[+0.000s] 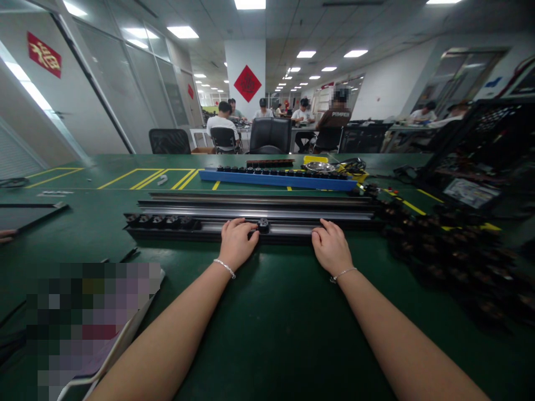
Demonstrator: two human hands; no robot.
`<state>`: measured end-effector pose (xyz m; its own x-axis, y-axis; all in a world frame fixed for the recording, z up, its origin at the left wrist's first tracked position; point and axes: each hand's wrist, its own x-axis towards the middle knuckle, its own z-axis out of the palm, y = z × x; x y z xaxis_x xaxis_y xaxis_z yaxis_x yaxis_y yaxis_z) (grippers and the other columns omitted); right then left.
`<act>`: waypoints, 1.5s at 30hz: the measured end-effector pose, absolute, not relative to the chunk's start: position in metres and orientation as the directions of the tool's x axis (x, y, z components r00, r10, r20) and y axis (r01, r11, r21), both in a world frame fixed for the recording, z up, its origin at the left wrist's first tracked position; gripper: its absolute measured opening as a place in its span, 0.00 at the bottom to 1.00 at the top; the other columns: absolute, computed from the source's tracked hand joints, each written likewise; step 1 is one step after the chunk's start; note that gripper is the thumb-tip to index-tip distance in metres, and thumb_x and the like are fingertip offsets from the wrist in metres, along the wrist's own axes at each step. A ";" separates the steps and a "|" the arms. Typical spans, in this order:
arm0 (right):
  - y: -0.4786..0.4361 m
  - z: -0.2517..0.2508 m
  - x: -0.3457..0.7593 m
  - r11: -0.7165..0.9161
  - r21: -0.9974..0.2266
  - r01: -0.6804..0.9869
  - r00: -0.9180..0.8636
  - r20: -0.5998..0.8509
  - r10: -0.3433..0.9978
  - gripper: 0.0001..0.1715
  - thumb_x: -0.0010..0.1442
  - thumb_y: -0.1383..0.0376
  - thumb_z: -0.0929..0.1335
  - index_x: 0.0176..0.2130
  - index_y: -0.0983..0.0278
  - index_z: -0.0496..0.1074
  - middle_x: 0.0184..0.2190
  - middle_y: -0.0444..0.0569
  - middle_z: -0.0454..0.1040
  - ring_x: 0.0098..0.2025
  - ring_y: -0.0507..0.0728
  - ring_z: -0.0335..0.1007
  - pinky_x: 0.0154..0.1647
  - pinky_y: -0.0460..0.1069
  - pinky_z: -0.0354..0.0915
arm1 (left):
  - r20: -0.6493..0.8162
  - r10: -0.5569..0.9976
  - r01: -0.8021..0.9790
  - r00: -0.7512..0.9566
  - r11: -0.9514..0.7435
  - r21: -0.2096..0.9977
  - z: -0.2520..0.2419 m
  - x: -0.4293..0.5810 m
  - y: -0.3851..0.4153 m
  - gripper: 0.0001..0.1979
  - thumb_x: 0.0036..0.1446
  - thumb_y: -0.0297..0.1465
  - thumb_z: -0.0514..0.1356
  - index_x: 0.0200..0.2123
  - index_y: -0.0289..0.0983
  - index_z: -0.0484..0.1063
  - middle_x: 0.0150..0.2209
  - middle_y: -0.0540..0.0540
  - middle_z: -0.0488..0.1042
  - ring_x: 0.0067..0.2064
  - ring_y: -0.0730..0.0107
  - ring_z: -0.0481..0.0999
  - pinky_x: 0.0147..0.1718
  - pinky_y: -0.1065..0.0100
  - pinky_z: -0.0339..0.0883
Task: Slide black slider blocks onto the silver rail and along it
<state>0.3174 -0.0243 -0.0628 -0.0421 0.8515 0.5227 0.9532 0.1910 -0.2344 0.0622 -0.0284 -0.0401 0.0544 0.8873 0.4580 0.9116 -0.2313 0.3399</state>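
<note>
A long black metal channel (pixel 288 229) lies across the green table in front of me. Its left end holds several small black round parts (pixel 159 221) in a row. One more black part (pixel 263 225) sits in the channel near its middle. My left hand (pixel 238 242) is closed over the channel just left of that single part, thumb and fingertips close beside it; whether they touch it is hard to see. Farther right, my right hand (pixel 333 245) grips the same channel, fingers curled over its far side and thumb at the near side.
More metal channels (pixel 259 213) lie just behind. Beyond them is a blue tray (pixel 276 179) with black parts, near a metal bowl (pixel 320 166). A heap of dark parts (pixel 451 250) spreads at right. A blurred-out item (pixel 100 317) lies at lower left. Another person's fingers (pixel 5 236) show at far left.
</note>
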 end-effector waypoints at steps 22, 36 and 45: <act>-0.026 -0.062 0.316 0.169 -0.217 0.962 -0.045 0.481 0.876 0.22 0.61 0.51 0.58 0.35 0.63 0.71 0.57 0.56 0.63 0.61 0.65 0.51 0.57 0.67 0.50 | 0.432 0.892 0.911 0.131 -0.280 0.304 -0.045 0.060 -0.029 0.14 0.57 0.37 0.54 0.46 0.48 0.73 0.49 0.53 0.75 0.58 0.61 0.62 0.58 0.52 0.44; -0.031 -0.055 0.302 0.255 -0.232 0.939 -0.081 0.570 0.818 0.16 0.60 0.59 0.59 0.41 0.62 0.71 0.51 0.53 0.70 0.58 0.62 0.57 0.61 0.67 0.39 | 0.403 0.882 0.897 0.243 -0.363 0.254 -0.043 0.067 -0.029 0.18 0.56 0.37 0.55 0.51 0.46 0.70 0.51 0.51 0.73 0.53 0.58 0.64 0.51 0.55 0.56; -0.035 -0.049 0.270 0.520 -0.181 0.835 -0.329 0.593 0.735 0.18 0.59 0.63 0.60 0.45 0.65 0.71 0.49 0.53 0.71 0.54 0.59 0.61 0.57 0.54 0.54 | 0.368 0.903 0.902 0.223 -0.334 0.272 -0.042 0.069 -0.030 0.19 0.56 0.36 0.55 0.52 0.48 0.70 0.51 0.50 0.73 0.53 0.58 0.64 0.52 0.54 0.54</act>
<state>0.2696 -0.0352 -0.0491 -0.3294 0.7349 0.5928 0.8346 0.5203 -0.1812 0.0687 -0.0302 -0.0419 0.2226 0.9027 0.3683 0.9024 -0.3337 0.2724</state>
